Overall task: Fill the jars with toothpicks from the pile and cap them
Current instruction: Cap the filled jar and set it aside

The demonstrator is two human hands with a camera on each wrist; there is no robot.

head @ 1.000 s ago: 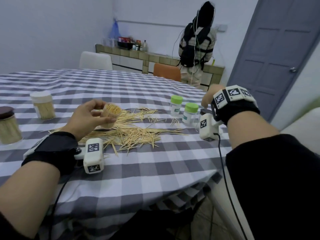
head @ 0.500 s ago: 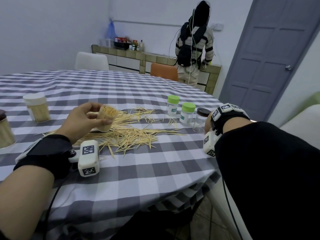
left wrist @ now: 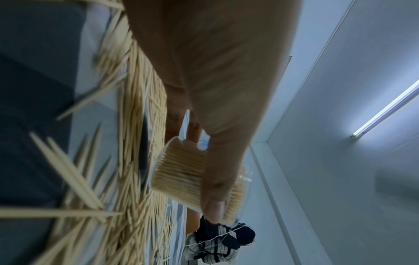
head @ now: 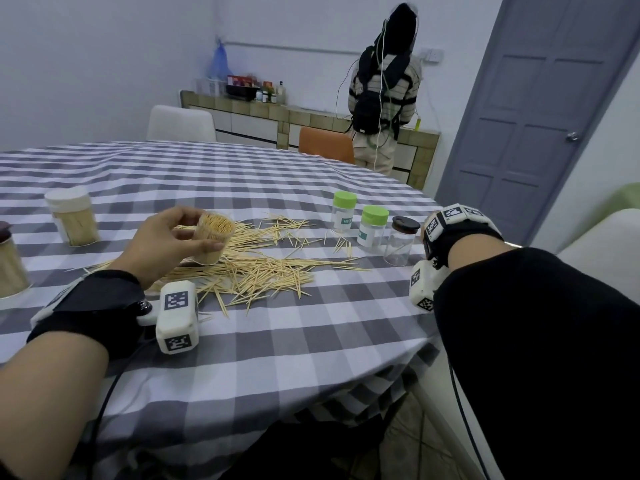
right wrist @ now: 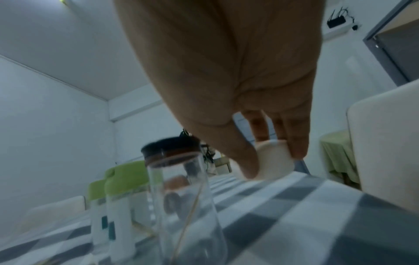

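Since a second ago the right arm has dropped from above the green-capped jars to the table edge at the right of the head view, and the dark-lidded glass jar (head: 401,242) that it hid now shows. The left hand (head: 162,244) has kept its place at centre left.

That left hand grips the open jar (head: 212,241), thumb and fingers curled round its wall; the jar is packed full of toothpicks, has no cap, and is tilted over the toothpick pile (head: 263,268) spread across the middle of the checked tablecloth (head: 311,334).

The right hand (right wrist: 238,89) is hidden behind its wrist rig in the head view. In the right wrist view its thumb and fingertips (right wrist: 297,143) pinch a white cap (right wrist: 275,159) sitting on the cloth at centre right of that frame, just beyond the glass jar.

Two green-capped jars (head: 372,228) stand right of centre beside the glass jar. At the left edge of the head view stand a white-capped jar (head: 72,216) full of toothpicks and a dark-lidded filled jar (head: 8,265), partly cut off.
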